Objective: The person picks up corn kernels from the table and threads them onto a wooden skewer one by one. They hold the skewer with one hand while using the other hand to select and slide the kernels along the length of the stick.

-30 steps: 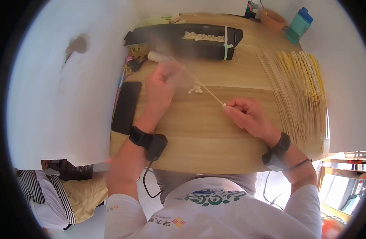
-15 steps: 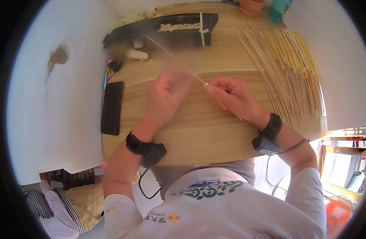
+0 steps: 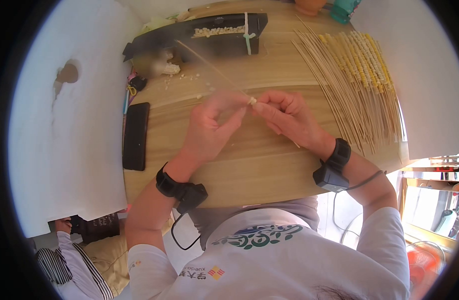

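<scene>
Over the middle of the wooden table, my right hand (image 3: pixel 292 117) is closed on a thin wooden stick (image 3: pixel 209 64) that slants to the upper left. Small pale kernels (image 3: pixel 252 101) sit on the stick between the two hands. The thumb and fingers of my left hand (image 3: pixel 214 122) are pinched beside those kernels, slightly blurred. A long black tray (image 3: pixel 187 48) at the back holds more pale kernels (image 3: pixel 218 31). Bare sticks (image 3: pixel 339 95) lie at the right, some with yellow and white kernels threaded on their far ends (image 3: pixel 362 60).
A black phone (image 3: pixel 136 136) lies at the table's left edge (image 3: pixel 132 187). Pale cob pieces (image 3: pixel 169 68) and loose kernels are before the tray. An orange pot (image 3: pixel 310 6) and teal container (image 3: pixel 343 11) stand at the back. Another person's hand (image 3: pixel 64 225) shows at lower left.
My left hand has moved right to the kernels at my right fingertips. More kernel material now shows there. The whole view has shifted slightly.
</scene>
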`<move>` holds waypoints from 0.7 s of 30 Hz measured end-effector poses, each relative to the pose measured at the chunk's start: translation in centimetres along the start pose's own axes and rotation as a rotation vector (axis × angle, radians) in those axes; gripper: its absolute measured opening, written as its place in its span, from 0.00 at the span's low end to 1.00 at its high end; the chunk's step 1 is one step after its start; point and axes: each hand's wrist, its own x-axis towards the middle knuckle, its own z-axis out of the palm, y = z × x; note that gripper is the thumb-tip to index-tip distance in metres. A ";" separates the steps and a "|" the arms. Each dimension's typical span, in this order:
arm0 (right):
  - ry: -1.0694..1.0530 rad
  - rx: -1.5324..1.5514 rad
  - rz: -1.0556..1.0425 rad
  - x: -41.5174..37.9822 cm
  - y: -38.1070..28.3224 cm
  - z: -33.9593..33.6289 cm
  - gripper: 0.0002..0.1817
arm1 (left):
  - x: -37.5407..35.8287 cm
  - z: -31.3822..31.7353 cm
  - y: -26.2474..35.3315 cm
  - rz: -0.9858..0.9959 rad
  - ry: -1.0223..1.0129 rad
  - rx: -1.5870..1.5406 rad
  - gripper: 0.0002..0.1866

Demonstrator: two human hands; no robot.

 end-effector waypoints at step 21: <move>0.046 -0.078 0.061 0.1 0.6 -0.4 0.12 | 0.6 -7.6 -1.7 -0.205 0.129 0.604 0.07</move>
